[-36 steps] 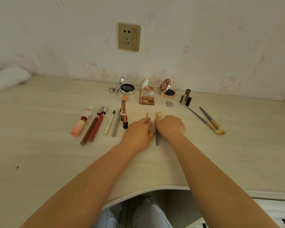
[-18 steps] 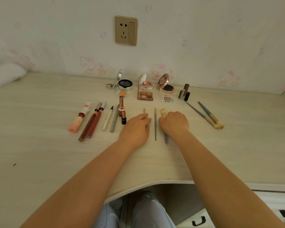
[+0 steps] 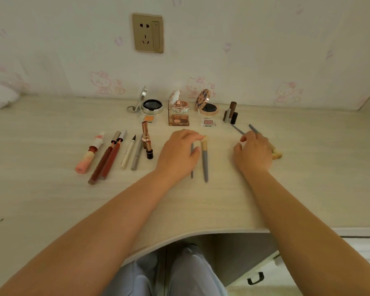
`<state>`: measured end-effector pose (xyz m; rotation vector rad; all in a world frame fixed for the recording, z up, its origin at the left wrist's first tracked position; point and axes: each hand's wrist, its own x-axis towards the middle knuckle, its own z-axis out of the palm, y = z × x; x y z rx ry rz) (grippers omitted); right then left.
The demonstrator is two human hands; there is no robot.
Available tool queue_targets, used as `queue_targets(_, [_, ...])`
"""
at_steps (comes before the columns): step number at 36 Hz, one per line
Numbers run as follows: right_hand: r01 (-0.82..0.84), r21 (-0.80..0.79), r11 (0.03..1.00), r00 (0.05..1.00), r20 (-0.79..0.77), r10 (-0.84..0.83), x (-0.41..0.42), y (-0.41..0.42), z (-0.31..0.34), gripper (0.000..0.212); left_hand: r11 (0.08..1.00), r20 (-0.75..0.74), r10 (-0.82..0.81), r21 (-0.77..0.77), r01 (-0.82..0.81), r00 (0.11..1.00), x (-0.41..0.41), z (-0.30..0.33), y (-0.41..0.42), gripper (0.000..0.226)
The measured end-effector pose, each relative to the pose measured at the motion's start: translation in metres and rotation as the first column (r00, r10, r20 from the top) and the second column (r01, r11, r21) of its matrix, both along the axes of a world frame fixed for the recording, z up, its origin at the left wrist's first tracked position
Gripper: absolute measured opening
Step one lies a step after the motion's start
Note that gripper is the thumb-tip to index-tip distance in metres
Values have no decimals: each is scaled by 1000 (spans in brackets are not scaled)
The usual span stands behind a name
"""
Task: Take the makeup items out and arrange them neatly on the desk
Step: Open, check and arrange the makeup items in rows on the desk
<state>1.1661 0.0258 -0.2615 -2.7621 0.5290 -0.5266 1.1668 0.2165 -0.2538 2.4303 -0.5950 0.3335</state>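
Observation:
Makeup lies in rows on the pale desk (image 3: 51, 199). My left hand (image 3: 177, 152) rests on a thin grey brush (image 3: 192, 165), its fingertips touching the bristle head of a thicker grey brush (image 3: 204, 159) beside it. My right hand (image 3: 253, 152) lies with relaxed fingers over two grey brushes (image 3: 253, 129) at the right, whose bristle ends (image 3: 277, 155) stick out past it. At the left lie a pink tube (image 3: 88, 157), two dark red sticks (image 3: 106, 161), two pens (image 3: 132, 152) and a rose-gold lipstick (image 3: 146, 139). Three open compacts (image 3: 152, 105) stand at the back.
Small eyeshadow palettes (image 3: 178, 120) and a few small dark tubes (image 3: 231, 113) stand near the wall. A wall socket (image 3: 148, 33) is above. The desk's curved front edge (image 3: 201, 235) is above my knees. A drawer handle (image 3: 255, 278) shows at lower right.
My right hand let go of the thicker brush in the middle and moved right onto the two brushes there. My left hand shifted right onto the thin brush.

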Motion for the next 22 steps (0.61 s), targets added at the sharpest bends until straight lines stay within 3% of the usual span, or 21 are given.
queue_targets(3, [27,-110,994,998,61,-20,0,-18,-4,26,989,29,-58,139,54,998,14,14,-25,33])
queue_targets(7, [58,-104,993,974,222,-33,-4,-47,-12,23,934,24,-139,336,123,990,37,23,-64,37])
queue_targets(13, [-212,-15,977,931,301,207,-6,-95,-11,28,801,37,-293,554,224,955,65,21,-113,44])
queue_targets(17, [-335,48,941,934,151,325,-2,-118,-1,35,714,115,-378,668,210,919,74,13,-138,45])
queue_targets(22, [-446,-26,895,870,-247,427,19,-133,9,37,704,76,-382,670,236,921,81,3,-148,39])
